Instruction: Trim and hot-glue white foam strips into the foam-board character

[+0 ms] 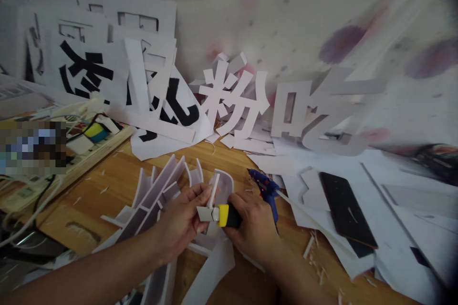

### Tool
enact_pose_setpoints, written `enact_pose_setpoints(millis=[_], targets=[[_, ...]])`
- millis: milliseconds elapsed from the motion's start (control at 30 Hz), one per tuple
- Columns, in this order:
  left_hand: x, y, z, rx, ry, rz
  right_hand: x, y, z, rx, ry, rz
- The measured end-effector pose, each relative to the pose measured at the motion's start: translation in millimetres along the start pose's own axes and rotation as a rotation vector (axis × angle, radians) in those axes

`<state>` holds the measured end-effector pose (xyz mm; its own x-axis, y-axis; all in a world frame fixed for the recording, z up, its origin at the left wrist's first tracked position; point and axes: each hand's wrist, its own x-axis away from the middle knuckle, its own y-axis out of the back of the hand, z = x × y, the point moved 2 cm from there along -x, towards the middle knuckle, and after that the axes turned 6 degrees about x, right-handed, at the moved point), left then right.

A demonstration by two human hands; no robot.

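Note:
In the head view my right hand [255,221] is closed around the black and yellow handle of a utility knife [224,215]. Its wide blade points left, toward my other hand. My left hand [184,219] pinches a narrow white strip [214,189], which looks like foam board, and the blade meets or overlaps it. Below both hands lies a white built-up letter shape [134,226] with raised side walls, partly covered by my left forearm. A curved white piece [225,182] stands just behind the strip.
A blue glue gun [266,190] with a white stick lies right of my hands. Farther right, a black phone [348,209] rests on white sheets. White cut-out characters [232,97] lean at the back. A power strip [89,152] with cables sits left; shavings [315,252] litter the wood.

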<state>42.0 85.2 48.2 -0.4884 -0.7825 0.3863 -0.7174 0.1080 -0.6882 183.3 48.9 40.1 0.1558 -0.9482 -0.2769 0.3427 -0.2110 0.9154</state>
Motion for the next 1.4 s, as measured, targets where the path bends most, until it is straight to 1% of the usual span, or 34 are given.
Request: enact_pose_setpoints(millis=[100,433,600,767,1000,1167,1300,1400], targets=[[0.2,-0.9,-0.3,0.008,-0.007,0.004,-0.4,-0.6,0.5,0.011,-0.008,-0.006],[-0.3,0.2,1.5,0.061,-0.005,-0.060,-0.8,-1.5,0.2,0.087,-0.044,-0.054],[0.6,0.7,1.6,0.091,0.011,-0.131,-2.0,-1.2,0.3,0.106,-0.042,-0.076],[2.3,-1.5,-0.9,0.097,0.010,-0.146,-1.4,-0.9,0.9,0.123,-0.042,-0.099],[3.8,1.1,0.0,0.096,-0.029,-0.198,-1.0,-0.6,0.6,0.139,-0.053,-0.085],[4.5,1.0,0.9,0.102,-0.020,-0.182,-0.9,0.1,1.2,0.131,-0.049,-0.093],[5.4,0.8,0.3,0.104,-0.003,-0.210,-0.4,0.1,1.1,0.139,-0.047,-0.095],[5.7,0.4,0.6,0.103,0.007,-0.211,-0.5,0.5,0.0,0.142,-0.049,-0.101]])
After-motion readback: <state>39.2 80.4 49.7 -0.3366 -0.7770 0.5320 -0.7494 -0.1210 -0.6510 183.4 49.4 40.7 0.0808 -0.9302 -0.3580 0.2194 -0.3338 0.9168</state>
